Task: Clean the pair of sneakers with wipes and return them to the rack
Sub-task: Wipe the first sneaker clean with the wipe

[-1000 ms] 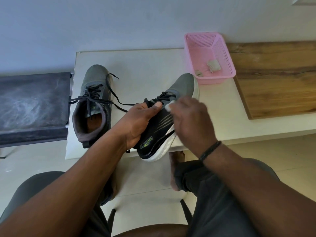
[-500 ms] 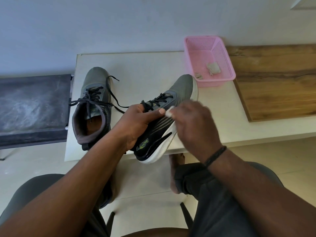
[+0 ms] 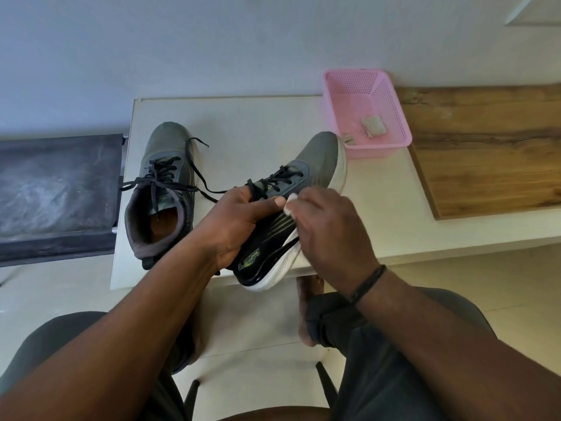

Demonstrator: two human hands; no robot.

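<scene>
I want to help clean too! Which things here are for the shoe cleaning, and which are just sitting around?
For the cleaning:
held sneaker
other sneaker
white wipe
left hand
right hand

Just sitting around:
pink basket with used scraps
wooden board
dark bench

A pale wall [image 3: 212, 41] rises behind the cream table [image 3: 258, 123]. Left of the table stands a dark bench [image 3: 57, 192], possibly cushioned; right of it lies a wooden board [image 3: 491, 153].

Bare forearms, black wristband [image 3: 367, 284] on right wrist, dark trousers [image 3: 394, 360].
</scene>
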